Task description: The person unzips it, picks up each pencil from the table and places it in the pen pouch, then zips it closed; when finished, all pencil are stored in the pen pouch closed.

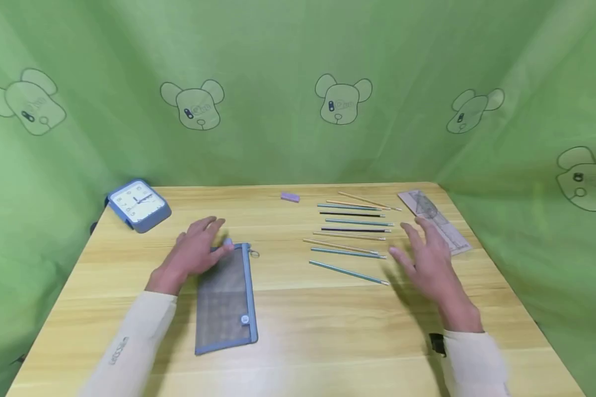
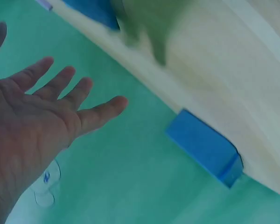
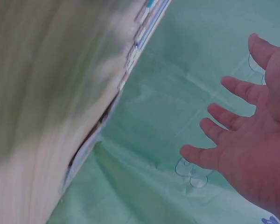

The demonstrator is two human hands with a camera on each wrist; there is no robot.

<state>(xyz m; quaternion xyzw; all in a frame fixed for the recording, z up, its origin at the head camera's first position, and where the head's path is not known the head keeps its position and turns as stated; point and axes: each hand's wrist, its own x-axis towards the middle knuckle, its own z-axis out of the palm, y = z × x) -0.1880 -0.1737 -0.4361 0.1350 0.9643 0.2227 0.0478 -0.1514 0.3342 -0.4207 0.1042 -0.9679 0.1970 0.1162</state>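
Observation:
My left hand (image 1: 191, 251) hovers over the upper end of a grey mesh zip pouch (image 1: 223, 298) with blue trim, its thumb overlapping the pouch's top edge. In the left wrist view the fingers of that hand (image 2: 32, 121) are spread and hold nothing. To the right lie several pencils (image 1: 350, 272) in a loose column, blue, black and wood-coloured. My right hand (image 1: 429, 264) is just beyond their right-hand ends, fingers extended and apart. The right wrist view shows its bare palm (image 3: 256, 154). A transparent ruler set (image 1: 437, 220) lies partly behind this hand.
A blue square clock (image 1: 139, 204) stands at the table's back left. Near the back edge lies a purple eraser (image 1: 290, 197). Green curtains (image 1: 278, 149) with bear-face prints enclose the wooden table (image 1: 328, 342) at the back and both sides.

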